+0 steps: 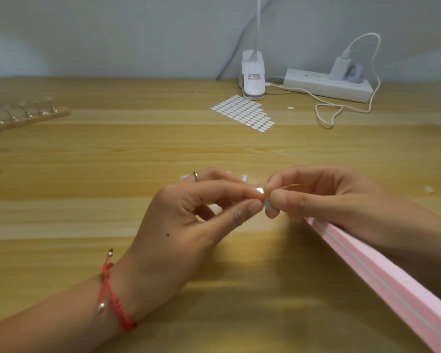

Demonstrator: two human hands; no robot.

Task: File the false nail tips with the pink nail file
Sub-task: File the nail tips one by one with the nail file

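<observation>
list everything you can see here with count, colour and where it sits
table: 1, light wood, under everything
clip lamp: 1, white, far edge
power strip: 1, white, far right
cable: 1, white, beside power strip
sticker sheet: 1, white, before clip lamp
nail stands: 5, silvery, far left
false nail tip: 1, clear, between both hands
pink nail file: 1, pink, under right hand
bracelet: 1, red, left wrist
ring: 1, silver, left hand
left hand: 1, pinches false nail tip
right hand: 1, grips pink nail file
</observation>
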